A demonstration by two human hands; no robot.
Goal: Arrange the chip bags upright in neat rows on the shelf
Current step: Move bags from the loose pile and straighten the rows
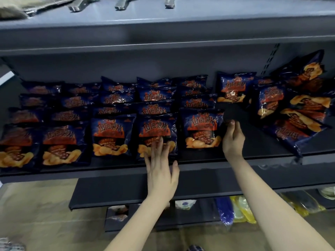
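We see a dark grey metal shelf [108, 167] holding dark blue chip bags with orange flame print [110, 138]: five columns stand upright, front to back, filling the left and middle of the shelf. Left hand [160, 171] is flat, its fingers straight and spread, with the fingertips pressing the lower face of the front bag of the fourth column [155, 127]; it grips nothing. Right hand [233, 140] is just right of the fifth column, its fingers curled up at a dark, blurred flap [233, 111]; we cannot tell if it actually holds it or what it is. Behind that, a single bag [233, 87] stands upright near the back wall. On the right end of the shelf lies a loose heap of the same bags [299, 113], tilted and overlapping. The lower shelf holds yellow and blue plastic packets [241, 209]. On the top shelf we see silver metal clips [123, 4].
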